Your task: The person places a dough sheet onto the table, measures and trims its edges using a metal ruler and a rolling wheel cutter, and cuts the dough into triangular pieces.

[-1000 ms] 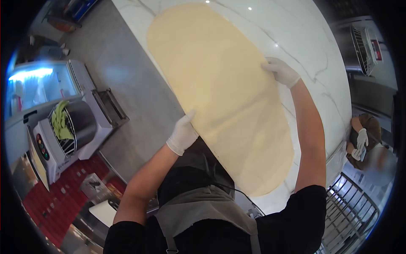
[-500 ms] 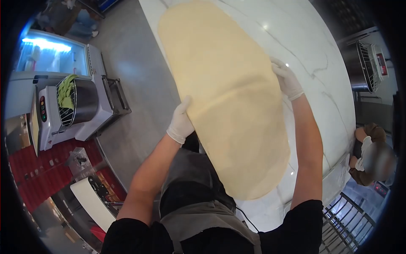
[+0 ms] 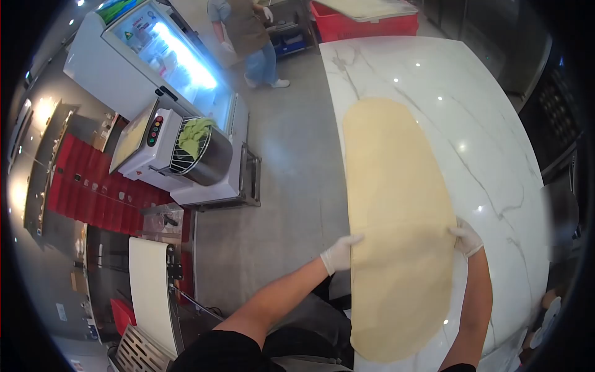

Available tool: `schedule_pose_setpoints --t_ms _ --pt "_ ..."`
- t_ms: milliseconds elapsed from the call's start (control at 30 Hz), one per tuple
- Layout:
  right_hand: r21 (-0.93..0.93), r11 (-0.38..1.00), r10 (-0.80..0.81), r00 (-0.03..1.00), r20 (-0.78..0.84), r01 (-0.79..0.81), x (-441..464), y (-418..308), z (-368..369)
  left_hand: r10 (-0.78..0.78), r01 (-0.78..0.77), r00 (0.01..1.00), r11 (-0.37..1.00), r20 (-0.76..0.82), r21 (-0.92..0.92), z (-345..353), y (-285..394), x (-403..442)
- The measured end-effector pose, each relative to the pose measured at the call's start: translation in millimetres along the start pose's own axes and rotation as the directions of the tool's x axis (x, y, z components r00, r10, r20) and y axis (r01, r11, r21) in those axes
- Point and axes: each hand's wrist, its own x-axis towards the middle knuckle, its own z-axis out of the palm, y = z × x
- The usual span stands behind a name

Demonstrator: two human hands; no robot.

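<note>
A long, pale yellow sheet of dough (image 3: 400,204) with rounded ends lies on the white marble-patterned table (image 3: 496,136). My left hand (image 3: 339,254), in a white glove, holds the sheet's left edge, its thumb on top and its other fingers partly hidden. Across from it, my right hand (image 3: 466,238), gloved too, grips the right edge with fingertips at the rim. A faint crease crosses the dough between both hands. The sheet's near end reaches close to my apron.
On the left stand a dough mixer (image 3: 207,155) with a green cloth (image 3: 195,135) on its guard and a lit glass-door fridge (image 3: 180,62). A red crate (image 3: 365,25) is beyond the table's far end. Another person (image 3: 254,43) stands at the back.
My view has swung, so dough and hands appear lower and further right. The raised fold across the dough has flattened to a faint crease. Both hands still hold its edges.
</note>
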Motion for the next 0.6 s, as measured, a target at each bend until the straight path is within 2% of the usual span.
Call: schedule_pose_setpoints --t_ms 33,67,133,233,267,333,367,467,500,600 --pt "-0.013 0.999 0.032 0.999 -0.003 -0.032 -8.4 6.5 -5.7 -0.007 0.01 0.997 0.999 -0.073 0.045 2.4 -9.5 -4.4" --pt "-0.011 0.999 0.047 0.998 -0.032 -0.048 -13.0 10.8 -9.9 -0.036 0.038 0.997 0.999 -0.061 0.032 -1.3 -15.6 -4.8" --pt "-0.214 0.977 0.002 0.999 -0.034 -0.009 -36.9 28.3 -3.8 -0.08 0.095 0.988 0.989 -0.13 0.114 -24.2 -64.9 -25.1" --pt "-0.282 0.941 0.182 0.982 -0.056 -0.19 -104.6 26.3 38.1 -0.232 0.228 0.972 0.97 -0.036 -0.085 -21.3 -87.5 -50.0" --pt "-0.267 0.936 0.221 0.973 -0.062 -0.229 -122.3 25.8 53.1 -0.218 0.216 0.976 0.972 -0.017 -0.089 -11.5 -93.2 -53.4" --pt "-0.149 0.956 0.226 0.959 -0.173 -0.252 -144.6 34.0 73.8 -0.106 0.114 0.982 0.992 -0.157 0.048 4.1 -112.0 -57.8" --pt "-0.135 0.952 0.249 0.95 -0.186 -0.276 -160.1 40.1 75.8 -0.131 0.137 0.978 0.99 -0.16 0.029 3.9 -120.8 -63.4" --pt "0.177 0.954 0.279 0.93 -0.239 -0.241 -173.3 57.6 71.1 -0.239 0.223 0.962 0.966 -0.129 -0.131 -1.9 -128.6 -66.0" --pt "0.184 0.954 0.277 0.929 -0.245 -0.236 -192.2 68.0 83.0 -0.247 0.231 0.96 0.965 -0.13 -0.125 1.0 -146.1 -81.3" --pt "-0.145 0.941 0.253 0.921 -0.296 -0.305 -224.7 76.3 91.4 -0.074 0.149 0.946 0.964 -0.316 0.22 32.0 -198.1 -103.0"
